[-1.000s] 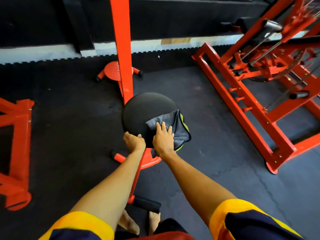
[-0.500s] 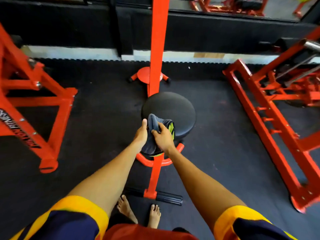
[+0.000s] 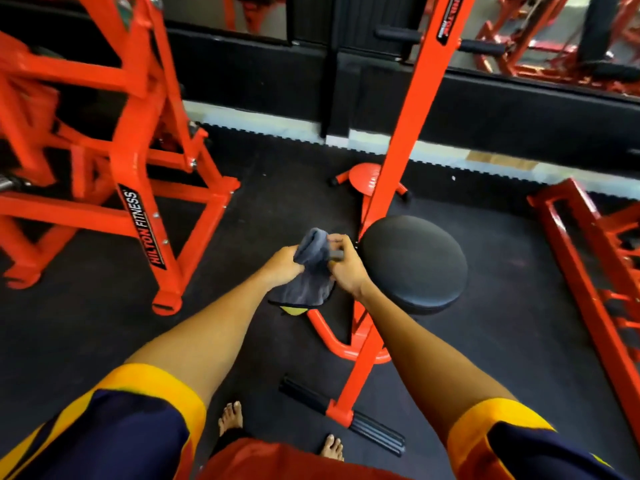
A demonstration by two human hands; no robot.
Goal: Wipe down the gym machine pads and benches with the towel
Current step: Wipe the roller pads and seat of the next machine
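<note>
A grey towel with a yellow-green edge hangs bunched in the air to the left of a round black seat pad. My left hand grips the towel's left side. From the right, my right hand pinches its upper part. Neither the towel nor my hands touch the pad. The pad sits on an orange stand with a tall slanted orange post behind it.
A large orange machine frame marked Hilton Fitness stands at left. Another orange frame lies at right. A black foot bar crosses the stand's base near my bare feet. Black rubber flooring runs to the wall.
The towel has come off the seat pad and both hands now hold it to the pad's left. The view has swung left, showing more of the left machine.
</note>
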